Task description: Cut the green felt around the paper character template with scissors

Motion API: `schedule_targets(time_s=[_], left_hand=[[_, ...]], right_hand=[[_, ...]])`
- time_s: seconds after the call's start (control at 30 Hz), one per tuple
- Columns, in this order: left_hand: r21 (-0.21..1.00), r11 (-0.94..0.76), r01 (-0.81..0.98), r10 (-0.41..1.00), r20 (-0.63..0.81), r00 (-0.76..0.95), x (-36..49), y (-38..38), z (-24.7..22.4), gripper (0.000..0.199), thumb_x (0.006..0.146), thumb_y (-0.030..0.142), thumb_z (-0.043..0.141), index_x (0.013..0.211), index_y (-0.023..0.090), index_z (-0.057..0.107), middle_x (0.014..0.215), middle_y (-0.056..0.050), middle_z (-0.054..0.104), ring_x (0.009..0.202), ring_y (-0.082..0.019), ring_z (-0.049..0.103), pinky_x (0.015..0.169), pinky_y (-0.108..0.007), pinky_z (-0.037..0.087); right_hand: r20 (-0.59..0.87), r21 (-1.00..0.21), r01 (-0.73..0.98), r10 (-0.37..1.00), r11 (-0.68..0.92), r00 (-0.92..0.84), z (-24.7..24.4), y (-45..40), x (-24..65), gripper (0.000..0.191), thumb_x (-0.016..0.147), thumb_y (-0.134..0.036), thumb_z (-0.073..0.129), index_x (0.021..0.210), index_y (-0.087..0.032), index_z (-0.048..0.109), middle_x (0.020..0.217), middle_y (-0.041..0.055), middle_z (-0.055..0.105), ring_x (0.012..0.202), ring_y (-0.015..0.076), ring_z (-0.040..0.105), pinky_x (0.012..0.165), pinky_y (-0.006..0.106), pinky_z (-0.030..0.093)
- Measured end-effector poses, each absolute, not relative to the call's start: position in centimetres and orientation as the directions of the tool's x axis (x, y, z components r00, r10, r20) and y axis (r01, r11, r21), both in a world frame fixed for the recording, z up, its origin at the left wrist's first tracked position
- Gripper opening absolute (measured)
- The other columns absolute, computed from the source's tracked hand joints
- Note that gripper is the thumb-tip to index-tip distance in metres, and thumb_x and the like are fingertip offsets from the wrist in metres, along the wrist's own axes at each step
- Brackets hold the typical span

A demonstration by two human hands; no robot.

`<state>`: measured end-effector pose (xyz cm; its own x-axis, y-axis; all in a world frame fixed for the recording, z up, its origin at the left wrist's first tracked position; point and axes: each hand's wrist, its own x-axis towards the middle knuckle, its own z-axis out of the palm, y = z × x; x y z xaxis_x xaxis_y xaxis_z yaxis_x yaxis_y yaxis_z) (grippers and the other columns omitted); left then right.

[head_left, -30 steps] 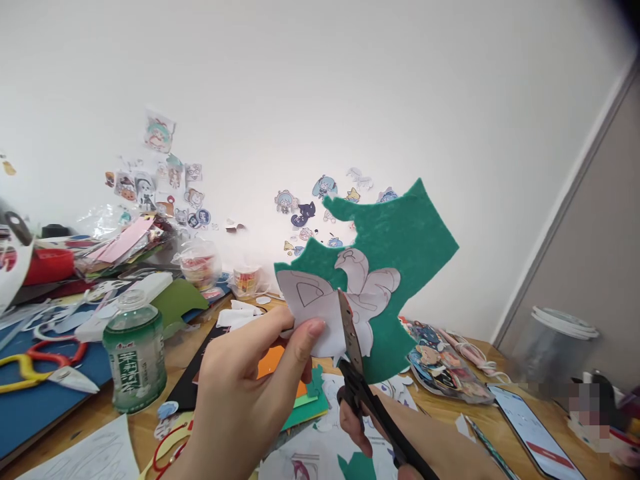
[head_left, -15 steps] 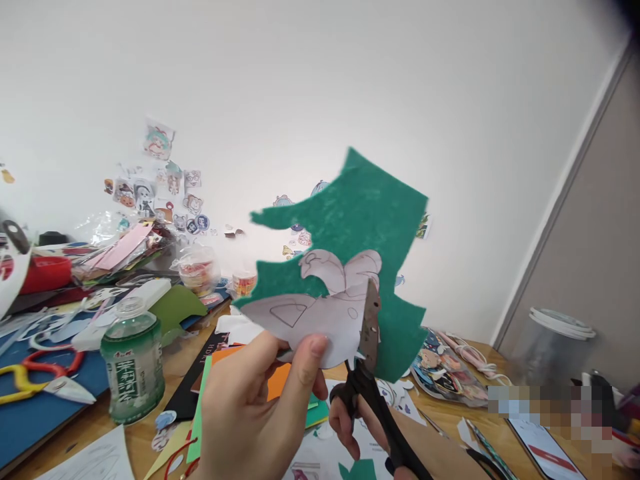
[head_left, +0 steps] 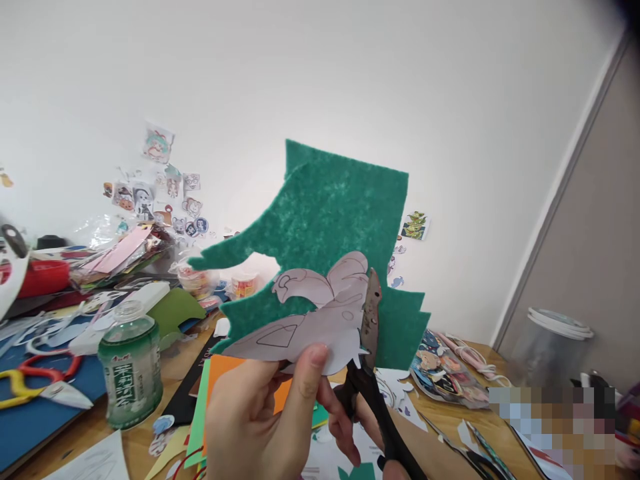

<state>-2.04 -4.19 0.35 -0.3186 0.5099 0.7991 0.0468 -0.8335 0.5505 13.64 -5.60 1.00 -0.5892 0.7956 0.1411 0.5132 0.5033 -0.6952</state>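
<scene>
My left hand (head_left: 270, 413) pinches a white paper cutout (head_left: 300, 337) with pencil lines between thumb and fingers. Behind the cutout stands a sheet of green felt-like material (head_left: 340, 207) with a jagged, cut outline, held in the same pinch. My right hand (head_left: 345, 427) is wrapped round the black handles of a pair of scissors (head_left: 371, 327). Their blades point upward at the right edge of the cutout, against the green sheet. One blade is largely hidden behind the paper and the sheet.
On the left are a green-labelled bottle (head_left: 131, 373), yellow-and-red scissors (head_left: 45, 383) and piled papers. A clear tub with a white lid (head_left: 555, 333), a phone (head_left: 530, 447) and a second black-handled pair of scissors (head_left: 475, 457) lie right. A green scrap (head_left: 359, 471) rests below my hands.
The green sheet and white cutout have turned counterclockwise and shifted left and slightly down. The scissors stay at the cutout's right edge, their blades now closer together.
</scene>
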Motion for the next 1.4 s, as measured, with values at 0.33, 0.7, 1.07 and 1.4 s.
schedule_targets(time_s=[0.33, 0.7, 1.07, 1.4], left_hand=[[0.557, -0.823, 0.115, 0.499, 0.804, -0.323, -2.1, -4.5, 0.3, 0.027, 0.077, 0.007, 0.057, 0.053, 0.019, 0.053, 0.042, 0.012, 0.058, 0.036, -0.004, 0.054, 0.040, -0.010, 0.043], [0.735, -0.678, 0.028, 0.686, 0.645, -0.335, -2.0, -4.7, 0.5, 0.029, 0.077, 0.019, 0.058, 0.050, 0.018, 0.049, 0.039, 0.008, 0.053, 0.035, -0.006, 0.053, 0.038, -0.014, 0.040], [0.816, -0.551, -0.174, 0.807, 0.467, -0.363, -1.5, -5.2, 1.5, 0.025, 0.082, 0.025, 0.054, 0.058, 0.019, 0.048, 0.038, 0.008, 0.044, 0.034, -0.008, 0.051, 0.035, -0.016, 0.041], [0.814, -0.483, -0.322, 0.872, 0.413, -0.262, -1.6, -5.0, 1.4, 0.026, 0.085, 0.029, 0.050, 0.061, 0.019, 0.049, 0.037, 0.008, 0.046, 0.033, -0.010, 0.051, 0.037, -0.020, 0.045]], right_hand=[[0.196, -0.725, 0.474, 0.809, 0.500, -0.554, 1.4, -4.4, 12.8, 0.055, 0.074, -0.073, 0.036, 0.084, -0.021, 0.049, 0.076, 0.0040, 0.048, 0.066, 0.0179, 0.044, 0.062, 0.029, 0.043], [0.070, -0.781, 0.511, 0.864, 0.358, -0.498, 0.9, -5.2, 13.8, 0.024, 0.072, -0.041, 0.044, 0.085, -0.021, 0.045, 0.084, 0.0045, 0.048, 0.074, 0.0195, 0.043, 0.070, 0.032, 0.037], [-0.083, -0.790, 0.504, 0.754, 0.348, -0.651, -0.1, -3.5, 14.3, 0.022, 0.066, -0.021, 0.057, 0.081, -0.020, 0.040, 0.084, 0.0029, 0.047, 0.070, 0.0152, 0.046, 0.065, 0.029, 0.043], [-0.016, -0.846, 0.394, 0.721, 0.360, -0.693, -0.8, -2.7, 13.6, 0.050, 0.060, -0.054, 0.068, 0.086, -0.021, 0.040, 0.085, 0.0029, 0.047, 0.072, 0.0177, 0.047, 0.070, 0.032, 0.044]])
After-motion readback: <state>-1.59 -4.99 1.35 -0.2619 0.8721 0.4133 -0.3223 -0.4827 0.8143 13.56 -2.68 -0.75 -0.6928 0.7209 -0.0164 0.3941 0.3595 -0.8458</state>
